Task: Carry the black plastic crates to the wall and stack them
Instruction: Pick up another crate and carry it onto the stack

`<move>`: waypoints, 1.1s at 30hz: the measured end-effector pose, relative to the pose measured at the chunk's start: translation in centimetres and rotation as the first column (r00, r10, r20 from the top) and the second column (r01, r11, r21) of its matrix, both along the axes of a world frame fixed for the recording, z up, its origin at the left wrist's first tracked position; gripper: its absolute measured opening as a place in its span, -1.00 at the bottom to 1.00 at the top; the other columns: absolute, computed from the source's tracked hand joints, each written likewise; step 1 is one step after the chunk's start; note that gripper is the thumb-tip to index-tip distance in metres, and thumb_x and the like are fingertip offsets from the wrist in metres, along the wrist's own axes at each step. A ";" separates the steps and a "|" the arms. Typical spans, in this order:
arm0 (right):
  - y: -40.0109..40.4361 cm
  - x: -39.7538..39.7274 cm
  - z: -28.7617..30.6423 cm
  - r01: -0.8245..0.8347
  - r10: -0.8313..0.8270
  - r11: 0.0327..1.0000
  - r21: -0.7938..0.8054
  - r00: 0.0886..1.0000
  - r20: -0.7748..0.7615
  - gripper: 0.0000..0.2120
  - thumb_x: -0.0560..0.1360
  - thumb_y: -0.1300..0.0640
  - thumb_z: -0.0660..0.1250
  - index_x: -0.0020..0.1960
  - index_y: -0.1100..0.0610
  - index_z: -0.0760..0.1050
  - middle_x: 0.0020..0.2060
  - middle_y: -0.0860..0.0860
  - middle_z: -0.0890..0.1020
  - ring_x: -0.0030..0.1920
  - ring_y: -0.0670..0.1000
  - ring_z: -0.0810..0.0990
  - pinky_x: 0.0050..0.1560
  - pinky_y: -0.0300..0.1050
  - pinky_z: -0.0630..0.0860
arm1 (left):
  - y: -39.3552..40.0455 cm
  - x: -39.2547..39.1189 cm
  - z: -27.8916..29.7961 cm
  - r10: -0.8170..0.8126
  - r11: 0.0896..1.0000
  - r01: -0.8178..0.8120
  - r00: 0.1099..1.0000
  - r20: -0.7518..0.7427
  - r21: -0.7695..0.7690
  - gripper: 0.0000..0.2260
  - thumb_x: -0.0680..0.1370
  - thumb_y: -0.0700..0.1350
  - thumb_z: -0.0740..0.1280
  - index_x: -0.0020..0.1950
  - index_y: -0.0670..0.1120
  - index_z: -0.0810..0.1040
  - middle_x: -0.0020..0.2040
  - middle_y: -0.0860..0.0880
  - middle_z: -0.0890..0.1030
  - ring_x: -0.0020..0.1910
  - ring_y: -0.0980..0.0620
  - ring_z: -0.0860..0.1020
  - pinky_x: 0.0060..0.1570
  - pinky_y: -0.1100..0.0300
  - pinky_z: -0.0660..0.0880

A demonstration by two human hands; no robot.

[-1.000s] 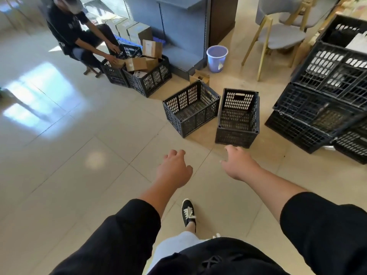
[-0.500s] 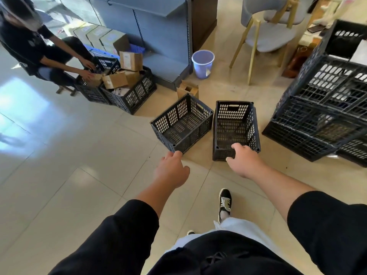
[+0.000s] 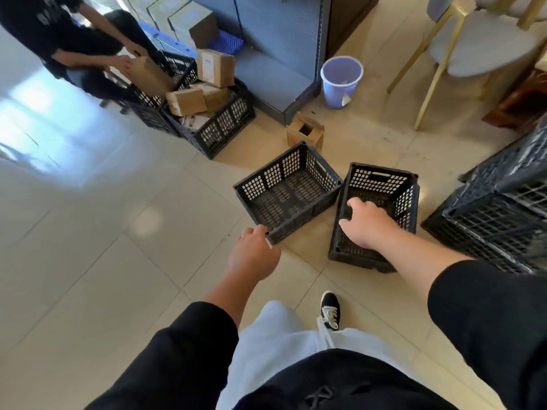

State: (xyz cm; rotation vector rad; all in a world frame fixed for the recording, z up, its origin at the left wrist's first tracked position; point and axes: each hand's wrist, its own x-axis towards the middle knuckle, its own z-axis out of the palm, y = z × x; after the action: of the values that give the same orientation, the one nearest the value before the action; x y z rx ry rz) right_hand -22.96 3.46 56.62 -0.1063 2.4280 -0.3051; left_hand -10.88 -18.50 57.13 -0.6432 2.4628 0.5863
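Two empty black plastic crates stand side by side on the tiled floor in front of me. The left crate (image 3: 266,180) is turned at an angle; the right crate (image 3: 380,182) stands lengthwise. My left hand (image 3: 254,255) reaches the near corner of the left crate, fingertips touching its rim, without a clear grip. Over the right crate, my right hand (image 3: 367,224) has its fingers spread, near the left rim and holding nothing. A stack of black crates (image 3: 497,214) sits at the right edge.
A seated person (image 3: 74,45) handles cardboard boxes over two more filled crates (image 3: 220,130) at the back left. Behind stand a grey shelf unit (image 3: 278,39), a purple bucket (image 3: 340,81), a small open carton (image 3: 306,133) and a chair (image 3: 479,48). My shoe (image 3: 330,309) is below.
I have stepped closer and bent down. My left hand has moved forward to the left crate's corner, and my right hand has moved from the right crate's near edge to over its inside.
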 end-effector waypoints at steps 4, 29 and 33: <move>-4.0 -6.3 -1.6 -0.030 0.030 1.000 0.009 0.999 0.021 -0.42 0.69 -0.10 0.19 0.65 0.02 0.16 0.54 0.17 0.37 0.48 0.29 0.38 0.36 0.20 0.47 | -3.9 -4.8 -2.1 0.103 0.995 -0.103 0.994 0.025 0.011 -0.47 0.65 0.08 0.26 0.61 -0.02 0.31 0.52 -0.07 0.39 0.38 -0.12 0.51 0.10 0.03 0.50; -17.4 -37.4 -19.4 0.000 -0.010 0.998 0.065 0.988 0.153 -0.44 0.66 -0.06 0.23 0.60 0.09 0.26 0.45 0.17 0.48 0.38 0.28 0.51 0.28 0.16 0.53 | -18.2 -27.0 -21.2 0.526 0.827 -0.556 0.819 0.230 0.088 -0.55 0.67 0.01 0.30 0.53 -0.11 0.42 0.46 -0.14 0.51 0.29 -0.12 0.56 0.09 0.11 0.46; -16.7 -40.2 -25.5 -0.012 -0.005 0.996 0.094 0.984 0.179 -0.47 0.66 -0.04 0.22 0.58 0.09 0.27 0.40 0.17 0.50 0.28 0.26 0.55 0.16 0.12 0.56 | -18.0 -28.3 -27.4 0.581 0.781 -0.618 0.771 0.262 0.087 -0.57 0.67 -0.03 0.31 0.52 -0.13 0.43 0.38 -0.12 0.56 0.04 -0.01 0.51 -0.21 0.26 0.40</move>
State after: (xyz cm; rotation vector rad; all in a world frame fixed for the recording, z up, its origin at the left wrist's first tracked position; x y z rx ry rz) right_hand -63.17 -13.22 31.08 -0.0397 2.2587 -0.1888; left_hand -39.15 -36.48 29.72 -1.3710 1.9390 0.8957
